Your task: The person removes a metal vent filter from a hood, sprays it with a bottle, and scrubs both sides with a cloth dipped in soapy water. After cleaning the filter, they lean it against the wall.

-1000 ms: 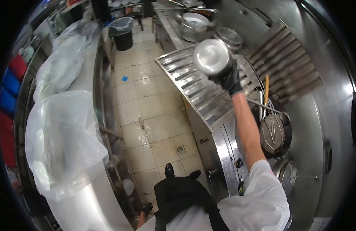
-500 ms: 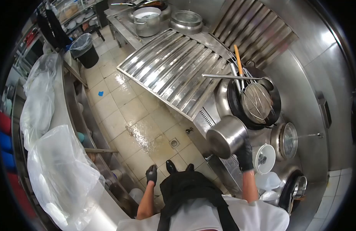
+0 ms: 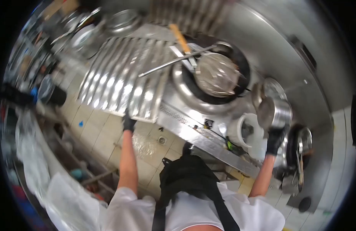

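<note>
My right hand [image 3: 276, 139], in a black glove, grips a steel pot [image 3: 275, 112] and holds it up at the right, over the counter beside a white container [image 3: 244, 130]. My left hand [image 3: 128, 123], also black-gloved, rests on the near edge of the ribbed steel cover [image 3: 120, 81] at the left of the stove. A black wok [image 3: 215, 77] with a wire skimmer [image 3: 217, 73] and a long ladle lying across it sits between my two hands. The frame is motion-blurred.
A wooden-handled tool [image 3: 180, 37] leans on the wok's rim. More steel pots [image 3: 123, 21] stand at the far end. A dark pan [image 3: 300, 143] sits at the right. Wet tiled floor [image 3: 147, 143] lies below. Plastic-covered items [image 3: 66, 198] fill the counter at the left.
My right hand carried the steel pot from the front of the stove to the right, up over the counter. My left hand rose from my side to the ribbed cover's edge. The view swung right.
</note>
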Demonstrator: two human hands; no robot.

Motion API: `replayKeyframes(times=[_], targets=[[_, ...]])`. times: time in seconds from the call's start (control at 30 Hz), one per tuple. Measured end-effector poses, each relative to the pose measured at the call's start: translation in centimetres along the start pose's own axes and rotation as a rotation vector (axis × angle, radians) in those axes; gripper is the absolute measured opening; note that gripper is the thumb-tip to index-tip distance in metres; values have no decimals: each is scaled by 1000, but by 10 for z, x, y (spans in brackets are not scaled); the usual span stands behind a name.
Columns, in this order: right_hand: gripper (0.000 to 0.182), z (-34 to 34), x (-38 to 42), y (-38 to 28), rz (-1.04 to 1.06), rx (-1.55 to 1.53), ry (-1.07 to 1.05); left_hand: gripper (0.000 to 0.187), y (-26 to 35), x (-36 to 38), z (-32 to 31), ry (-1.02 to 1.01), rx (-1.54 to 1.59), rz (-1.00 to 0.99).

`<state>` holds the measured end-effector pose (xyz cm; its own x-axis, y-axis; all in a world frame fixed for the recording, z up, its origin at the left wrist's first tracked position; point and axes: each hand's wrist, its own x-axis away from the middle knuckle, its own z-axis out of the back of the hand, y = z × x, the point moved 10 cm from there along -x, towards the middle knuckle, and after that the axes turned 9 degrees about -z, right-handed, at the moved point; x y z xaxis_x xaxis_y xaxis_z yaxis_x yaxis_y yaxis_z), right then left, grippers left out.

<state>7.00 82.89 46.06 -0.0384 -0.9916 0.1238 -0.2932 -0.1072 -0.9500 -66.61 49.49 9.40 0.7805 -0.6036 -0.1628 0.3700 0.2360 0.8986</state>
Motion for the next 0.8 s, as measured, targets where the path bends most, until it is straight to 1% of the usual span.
replayKeyframes(times=[0.03, 0.07, 0.1, 0.13, 0.17, 0.2, 0.23, 0.27, 0.3, 0.33, 0.37, 0.4, 0.43, 0.47, 0.5, 0.53, 0.57, 0.6, 0.63, 0.67, 0.7, 0.73, 0.77, 0.8], targets=[[44, 35, -51, 4, -24, -122, 5, 67, 21, 12, -19, -110, 660, 189], [56, 71, -103, 8, -50, -246, -4, 65, 46, 32, -35, -113, 1241, 511], [59, 77, -122, -9, -31, -278, 46, 70, 20, 67, -28, -81, 944, 614], [62, 84, -144, -36, 209, 83, 138, 65, 1, 100, -19, 67, 926, 726], [68, 90, -160, -61, 429, 435, 323, 56, -52, 127, -18, -131, 827, 633], [71, 81, -173, -68, 843, 1218, 531, 47, -43, 160, -1, -105, 607, 546], [104, 94, -223, -51, 865, 1438, 442, 39, -31, 195, 17, -78, 357, 477], [104, 104, -251, -42, 516, 1406, 434, 31, -5, 228, 34, -42, 111, 432], [94, 103, -277, -22, 335, 1318, 265, 41, 23, 263, 44, -319, -438, 380], [76, 140, -316, 21, -115, 420, 240, 43, 38, 303, 45, -485, -745, 446], [70, 140, -341, 91, -591, -460, 180, 43, 38, 340, 56, -426, -746, 508], [65, 162, -358, 111, -564, -413, 270, 44, 38, 380, 52, -504, -654, 539], [71, 152, -361, 111, -545, -423, 208, 44, 27, 425, 51, -579, -560, 574], [79, 135, -360, 108, -526, -432, 146, 44, 21, 461, 48, -658, -629, 516], [86, 117, -357, 104, -507, -441, 85, 43, 31, 481, 42, -733, -696, 452], [88, 140, -374, 124, -570, -540, 92, 42, 35, 511, 46, -663, -620, 643], [90, 188, -415, 152, -580, -424, -5, 41, 52, 516, 44, -564, -579, 777], [84, 154, -395, 145, -740, -485, 80, 40, 66, 523, 39, -469, -537, 862], [78, 168, -430, 149, -574, -388, 11, 39, 83, 526, 31, -392, -500, 923], [67, 154, -412, 94, -137, 269, 253, 38, 95, 527, 23, -314, -450, 967], [64, 159, -410, 85, -22, 573, 337, 38, 79, 539, 15, -256, -387, 1008], [62, 163, -415, 79, 37, 911, 371, 38, 58, 554, 8, -195, -325, 1047], [60, 163, -419, 77, 90, 1236, 394, 22, 105, 526, -2, -16, -191, 1158], [58, 160, -419, 76, 125, 1471, 409, 22, 97, 528, -5, -1, -185, 1171]])
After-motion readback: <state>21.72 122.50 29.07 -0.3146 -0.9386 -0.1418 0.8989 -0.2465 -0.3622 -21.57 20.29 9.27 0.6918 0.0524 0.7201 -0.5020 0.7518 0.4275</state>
